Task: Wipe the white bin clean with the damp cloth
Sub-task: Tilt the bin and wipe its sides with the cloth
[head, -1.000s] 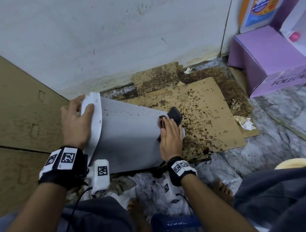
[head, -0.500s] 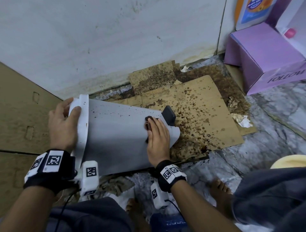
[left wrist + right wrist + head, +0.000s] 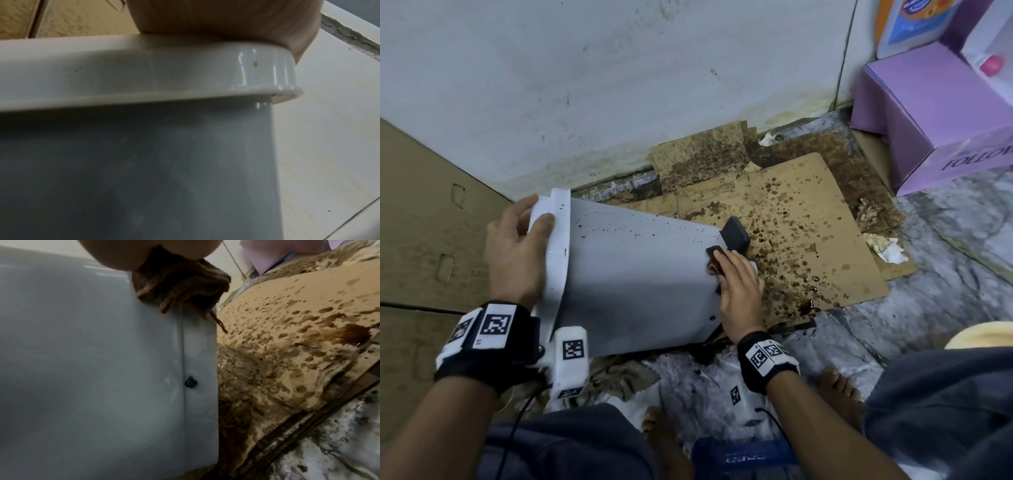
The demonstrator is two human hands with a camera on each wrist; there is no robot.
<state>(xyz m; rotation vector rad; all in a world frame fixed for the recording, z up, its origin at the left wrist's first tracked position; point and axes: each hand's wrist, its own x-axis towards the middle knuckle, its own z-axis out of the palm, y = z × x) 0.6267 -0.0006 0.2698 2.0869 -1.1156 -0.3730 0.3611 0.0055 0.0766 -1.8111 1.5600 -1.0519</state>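
The white bin (image 3: 637, 284) lies on its side on the floor, its mouth to the left and its wall speckled with dark spots. My left hand (image 3: 517, 246) grips the rim (image 3: 144, 69), thumb on the outside and fingers over the edge. My right hand (image 3: 739, 287) lies flat near the bin's base and presses a brown damp cloth (image 3: 714, 263) against the wall. The bunched cloth (image 3: 180, 283) sticks out from under the palm in the right wrist view. A black pedal (image 3: 736, 234) juts from the base just beyond my fingertips.
Brown-stained cardboard (image 3: 808, 240) covers the floor beyond the bin, with a wet puddle (image 3: 804, 305) near its front edge. A purple box (image 3: 935, 120) stands at the right, the wall (image 3: 619, 85) close behind, a cardboard sheet (image 3: 424, 222) at the left. Crumpled paper (image 3: 887, 248) lies nearby.
My right hand slid the cloth a little along the wall away from the base, then back toward the pedal. The left hand has kept its grip on the rim.
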